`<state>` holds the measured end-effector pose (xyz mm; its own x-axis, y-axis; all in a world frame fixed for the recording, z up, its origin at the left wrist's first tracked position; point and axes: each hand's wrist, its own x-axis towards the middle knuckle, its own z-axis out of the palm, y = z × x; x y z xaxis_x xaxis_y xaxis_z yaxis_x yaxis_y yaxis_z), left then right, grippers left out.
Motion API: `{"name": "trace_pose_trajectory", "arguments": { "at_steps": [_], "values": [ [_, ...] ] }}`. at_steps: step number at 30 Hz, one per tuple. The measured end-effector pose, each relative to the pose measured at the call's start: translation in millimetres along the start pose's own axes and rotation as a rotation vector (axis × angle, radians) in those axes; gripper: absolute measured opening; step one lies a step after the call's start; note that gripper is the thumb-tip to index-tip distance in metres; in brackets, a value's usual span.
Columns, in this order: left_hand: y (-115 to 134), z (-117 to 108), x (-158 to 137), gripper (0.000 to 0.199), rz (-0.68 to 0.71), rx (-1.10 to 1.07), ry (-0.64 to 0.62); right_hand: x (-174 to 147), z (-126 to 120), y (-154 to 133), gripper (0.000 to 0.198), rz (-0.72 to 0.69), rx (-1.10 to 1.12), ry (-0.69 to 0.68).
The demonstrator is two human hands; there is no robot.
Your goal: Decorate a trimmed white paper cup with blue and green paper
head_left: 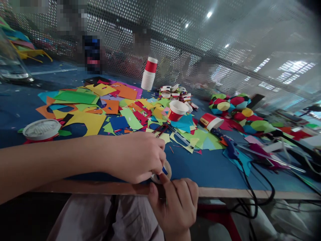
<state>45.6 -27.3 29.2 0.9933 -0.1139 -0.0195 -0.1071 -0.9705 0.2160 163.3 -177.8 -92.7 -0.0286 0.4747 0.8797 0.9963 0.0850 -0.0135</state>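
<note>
Just over the table's front edge, a pale, cream-coloured ring (168, 170) shows partly between my hands, with blue visible through its middle. My left hand (140, 155) reaches across from the left, its fingers curled down at the ring's left side; what they pinch is hidden. My right hand (178, 201) comes up from below, index finger against the ring's near rim and thumb bent beside it. Beyond my left knuckles lie dark-handled scissors (160, 130) and a clear tube-like tool (182, 138) on paper scraps.
Coloured paper scraps (130, 117) cover the table's middle. Paper cups (177, 110) stand or lie among them, with a tall cup stack (149, 73) behind. At right are a blue glue gun (232, 149), its black cord (247, 177) and colourful paper balls (235, 107). A round lidded tub (42, 130) sits left.
</note>
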Motion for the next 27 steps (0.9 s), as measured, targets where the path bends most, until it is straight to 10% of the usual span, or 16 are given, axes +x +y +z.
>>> {"name": "trace_pose_trajectory", "arguments": {
  "at_steps": [27],
  "values": [
    [-4, 22, -15, 0.006, 0.112, 0.047, 0.171, -12, -14, 5, 0.053, 0.142, 0.270, -0.003]
  ]
}}
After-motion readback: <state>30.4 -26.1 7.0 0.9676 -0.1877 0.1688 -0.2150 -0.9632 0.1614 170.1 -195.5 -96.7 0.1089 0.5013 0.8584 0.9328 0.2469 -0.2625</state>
